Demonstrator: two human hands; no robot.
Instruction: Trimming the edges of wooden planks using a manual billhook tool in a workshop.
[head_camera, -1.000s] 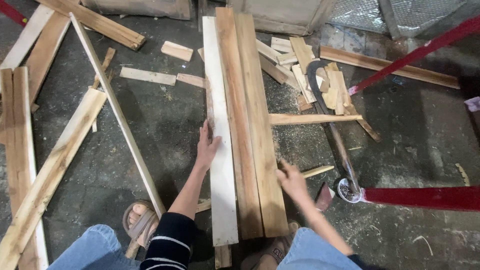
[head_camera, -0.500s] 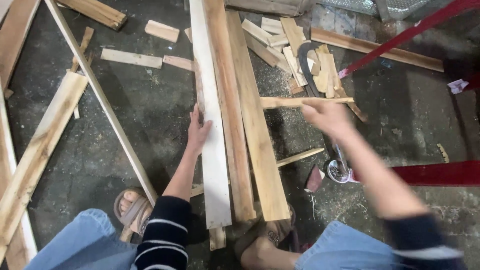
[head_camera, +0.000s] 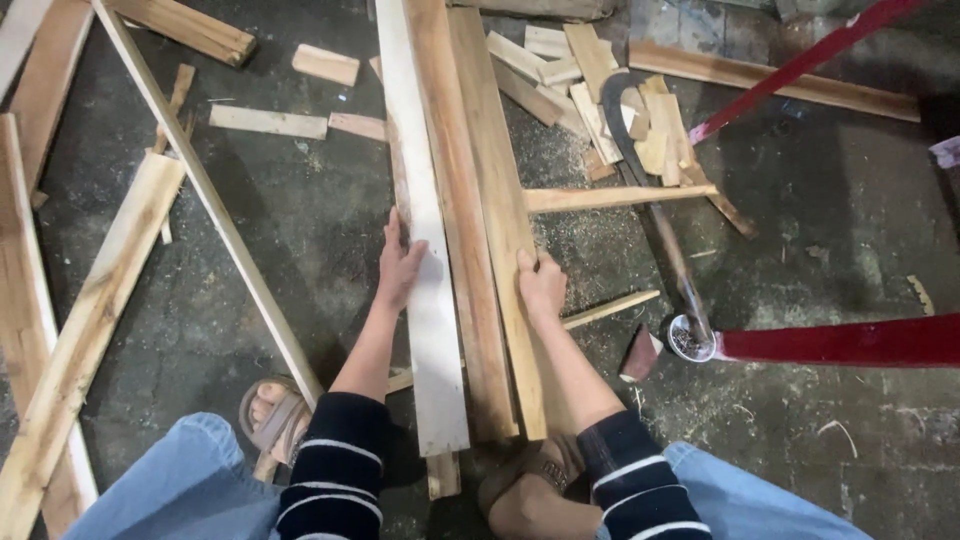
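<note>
Three long planks lie side by side on the dark concrete floor (head_camera: 300, 230), running away from the person. Left hand (head_camera: 400, 262) rests flat, fingers spread, on the left edge of the pale plank (head_camera: 425, 300), not clenched. Right hand (head_camera: 541, 283) grips the right edge of the rightmost brown plank (head_camera: 495, 170), fingers curled over it. Middle reddish plank (head_camera: 460, 200) sits between them, touching both. Offcut pile (head_camera: 590, 70) and a thin strip (head_camera: 620, 196) lie to the right; red bar (head_camera: 850, 340) near the knee.
</note>
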